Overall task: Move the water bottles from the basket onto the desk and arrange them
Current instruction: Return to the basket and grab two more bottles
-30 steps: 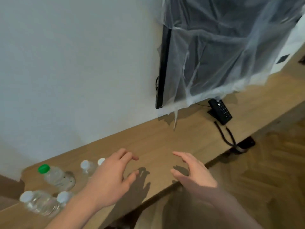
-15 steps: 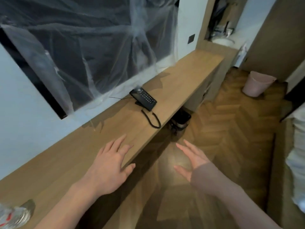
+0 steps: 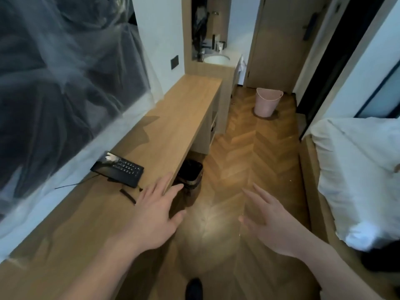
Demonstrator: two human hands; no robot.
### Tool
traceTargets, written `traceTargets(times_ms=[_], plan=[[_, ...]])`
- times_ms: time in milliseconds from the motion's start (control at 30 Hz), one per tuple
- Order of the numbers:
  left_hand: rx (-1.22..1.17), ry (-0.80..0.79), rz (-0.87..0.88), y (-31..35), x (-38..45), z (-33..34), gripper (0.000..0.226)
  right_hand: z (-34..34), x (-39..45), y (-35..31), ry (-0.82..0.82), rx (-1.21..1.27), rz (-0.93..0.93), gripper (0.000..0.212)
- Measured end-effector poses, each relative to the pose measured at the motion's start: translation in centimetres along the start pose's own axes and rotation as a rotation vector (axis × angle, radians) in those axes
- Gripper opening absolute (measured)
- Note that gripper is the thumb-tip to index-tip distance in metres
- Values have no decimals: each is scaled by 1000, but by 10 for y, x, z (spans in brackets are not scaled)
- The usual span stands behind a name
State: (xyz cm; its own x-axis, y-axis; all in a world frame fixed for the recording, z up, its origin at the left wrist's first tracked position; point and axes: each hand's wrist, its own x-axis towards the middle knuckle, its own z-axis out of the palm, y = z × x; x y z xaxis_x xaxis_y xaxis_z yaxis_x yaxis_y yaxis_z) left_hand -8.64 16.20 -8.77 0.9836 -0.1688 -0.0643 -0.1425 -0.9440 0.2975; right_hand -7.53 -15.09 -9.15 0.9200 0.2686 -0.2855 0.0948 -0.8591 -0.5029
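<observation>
The long wooden desk (image 3: 179,118) runs along the left wall. My left hand (image 3: 155,215) hovers over its front edge, fingers spread, holding nothing. My right hand (image 3: 268,221) is out over the floor to the right of the desk, also spread and empty. A pink basket (image 3: 267,102) stands on the floor far ahead, near the door; its contents are hidden from here. No water bottle is in view.
A black telephone (image 3: 118,168) with its cord lies on the desk by the wall, under a plastic-covered TV (image 3: 54,83). A black bin (image 3: 190,174) sits under the desk. A bed with white bedding (image 3: 355,174) lines the right side, leaving a herringbone floor aisle.
The view has swung right, away from the bottles on the desk's left end, toward the aisle and the pink basket. Both hands stayed spread and empty and moved off the desk.
</observation>
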Motion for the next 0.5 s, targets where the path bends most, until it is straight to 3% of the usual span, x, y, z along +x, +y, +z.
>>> traceTargets(times_ms=[500], plan=[[0, -136, 242, 33, 249, -30, 68, -87, 140, 59, 143, 61, 181, 77]])
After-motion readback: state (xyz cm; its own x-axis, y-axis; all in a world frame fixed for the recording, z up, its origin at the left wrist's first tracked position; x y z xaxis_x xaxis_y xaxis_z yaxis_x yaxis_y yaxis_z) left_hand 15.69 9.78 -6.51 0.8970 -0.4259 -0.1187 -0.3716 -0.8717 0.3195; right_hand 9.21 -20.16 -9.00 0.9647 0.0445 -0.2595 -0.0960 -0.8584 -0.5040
